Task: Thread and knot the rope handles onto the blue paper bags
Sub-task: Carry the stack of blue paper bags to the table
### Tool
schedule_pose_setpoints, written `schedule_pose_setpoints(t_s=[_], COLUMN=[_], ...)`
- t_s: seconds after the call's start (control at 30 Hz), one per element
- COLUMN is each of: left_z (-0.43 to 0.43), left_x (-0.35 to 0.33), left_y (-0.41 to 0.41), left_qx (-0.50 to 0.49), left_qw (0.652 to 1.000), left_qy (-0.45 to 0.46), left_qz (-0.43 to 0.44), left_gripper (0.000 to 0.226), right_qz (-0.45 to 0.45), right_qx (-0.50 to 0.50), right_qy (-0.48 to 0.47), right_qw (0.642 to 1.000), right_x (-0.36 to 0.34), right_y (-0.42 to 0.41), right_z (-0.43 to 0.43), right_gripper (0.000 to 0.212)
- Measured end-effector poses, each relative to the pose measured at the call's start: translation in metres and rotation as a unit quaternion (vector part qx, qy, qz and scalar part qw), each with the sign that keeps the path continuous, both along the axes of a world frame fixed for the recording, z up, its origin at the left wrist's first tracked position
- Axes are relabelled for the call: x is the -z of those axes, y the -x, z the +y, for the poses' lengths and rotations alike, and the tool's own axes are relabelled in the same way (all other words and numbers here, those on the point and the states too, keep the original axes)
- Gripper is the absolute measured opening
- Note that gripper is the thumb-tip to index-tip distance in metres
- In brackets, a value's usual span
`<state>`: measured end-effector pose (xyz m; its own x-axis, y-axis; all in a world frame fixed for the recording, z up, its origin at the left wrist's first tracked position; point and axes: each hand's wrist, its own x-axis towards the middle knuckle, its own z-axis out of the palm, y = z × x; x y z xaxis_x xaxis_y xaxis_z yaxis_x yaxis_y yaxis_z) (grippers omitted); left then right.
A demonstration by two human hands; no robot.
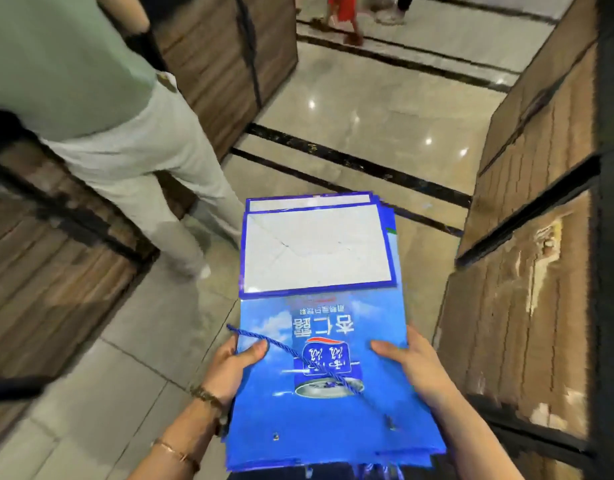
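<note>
The left hand (229,370) and the right hand (414,368) each clamp their grip on a side edge of the flat stack of blue paper bags (333,431), thumbs on top. Between the grips a twisted blue rope handle (284,347) lies slantwise across its top. Threading seems unfinished to me; next, one hand must pinch the free rope end.

The left hand (229,368) and right hand (414,365) show little but thumbs; their fingers are hidden under the bags (316,424). The top bag covers those beneath. A bystander (125,133) is cut off above the waist.
</note>
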<state>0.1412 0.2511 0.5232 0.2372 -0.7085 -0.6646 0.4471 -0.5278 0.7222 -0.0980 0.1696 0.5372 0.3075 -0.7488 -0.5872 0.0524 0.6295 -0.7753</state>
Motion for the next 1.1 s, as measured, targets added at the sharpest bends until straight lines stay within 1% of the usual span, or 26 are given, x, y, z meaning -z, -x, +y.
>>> schedule_pose_setpoints(t_s=[0.03, 0.07, 0.1, 0.13, 0.17, 0.2, 0.23, 0.27, 0.3, 0.33, 0.37, 0.43, 0.47, 0.57, 0.6, 0.73, 0.8, 0.83, 0.9, 1.0, 1.1], left_z=[0.014, 0.028, 0.041, 0.055, 0.07, 0.085, 0.102, 0.121, 0.14, 0.162, 0.184, 0.228, 0.25, 0.319, 0.345, 0.455, 0.509, 0.535, 0.585, 0.652, 0.715], left_x=[-0.004, -0.009, -0.013, -0.018, -0.02, -0.022, -0.022, -0.023, -0.025, -0.026, -0.028, -0.029, -0.031, -0.029, -0.029, -0.034, -0.032, -0.03, -0.027, -0.027, -0.03], left_y=[0.0, -0.002, -0.008, -0.013, -0.019, -0.027, -0.035, -0.043, -0.051, -0.058, -0.065, -0.082, -0.09, -0.117, -0.126, -0.161, -0.176, -0.184, -0.198, -0.211, -0.226], left_qx=[-0.024, -0.053, -0.083, -0.118, -0.157, -0.192, -0.218, -0.244, -0.274, -0.305, -0.334, -0.39, -0.42, -0.503, -0.528, -0.621, -0.665, -0.685, -0.728, -0.783, -0.818], left_qw=[1.0, 0.999, 0.996, 0.993, 0.988, 0.981, 0.976, 0.969, 0.962, 0.952, 0.942, 0.919, 0.906, 0.863, 0.848, 0.782, 0.745, 0.725, 0.682, 0.618, 0.571], left_qy=[0.002, 0.004, 0.006, 0.004, 0.005, 0.011, 0.01, 0.009, 0.01, 0.008, 0.009, 0.013, 0.017, 0.032, 0.032, 0.031, 0.037, 0.039, 0.037, 0.022, 0.018], left_qz=[0.009, 0.009, 0.003, -0.005, -0.011, -0.015, -0.02, -0.02, -0.02, -0.023, -0.035, -0.051, -0.05, -0.037, -0.035, -0.045, -0.05, -0.054, -0.059, -0.064, -0.069], left_gripper=[0.018, 0.023, 0.038, 0.059, 0.075, 0.082, 0.081, 0.075, 0.067, 0.06, 0.06, 0.067, 0.062, 0.023, 0.017, 0.018, 0.023, 0.027, 0.025, 0.022, 0.016], right_qz=[-0.004, 0.0, 0.007, 0.02, 0.027, 0.026, 0.019, 0.017, 0.016, 0.014, 0.011, 0.012, 0.01, -0.01, -0.01, -0.028, -0.039, -0.049, -0.054, -0.063, -0.065], right_qx=[-0.025, -0.054, -0.089, -0.121, -0.151, -0.182, -0.217, -0.247, -0.279, -0.311, -0.346, -0.407, -0.436, -0.523, -0.547, -0.639, -0.683, -0.703, -0.741, -0.784, -0.816], right_qy=[0.004, 0.005, 0.011, 0.019, 0.024, 0.025, 0.03, 0.036, 0.042, 0.052, 0.054, 0.055, 0.06, 0.095, 0.102, 0.094, 0.097, 0.096, 0.092, 0.07, 0.053], right_qw=[1.0, 0.999, 0.996, 0.992, 0.988, 0.983, 0.976, 0.968, 0.959, 0.949, 0.937, 0.912, 0.898, 0.847, 0.831, 0.763, 0.723, 0.703, 0.663, 0.614, 0.572], right_x=[-0.003, -0.007, -0.007, -0.009, -0.011, -0.013, -0.012, -0.014, -0.015, -0.015, -0.014, -0.015, -0.016, -0.021, -0.024, -0.025, -0.023, -0.021, -0.021, -0.022, -0.022], right_y=[-0.006, -0.015, -0.025, -0.038, -0.052, -0.069, -0.087, -0.106, -0.125, -0.145, -0.165, -0.209, -0.234, -0.31, -0.335, -0.427, -0.47, -0.492, -0.532, -0.582, -0.625], right_z=[0.002, 0.002, 0.001, 0.0, 0.001, 0.003, 0.007, 0.014, 0.023, 0.033, 0.044, 0.07, 0.086, 0.145, 0.17, 0.279, 0.337, 0.366, 0.423, 0.508, 0.592], right_gripper=[0.036, 0.034, 0.041, 0.052, 0.056, 0.053, 0.046, 0.038, 0.035, 0.037, 0.042, 0.05, 0.053, 0.061, 0.064, 0.069, 0.068, 0.066, 0.058, 0.037, 0.035])
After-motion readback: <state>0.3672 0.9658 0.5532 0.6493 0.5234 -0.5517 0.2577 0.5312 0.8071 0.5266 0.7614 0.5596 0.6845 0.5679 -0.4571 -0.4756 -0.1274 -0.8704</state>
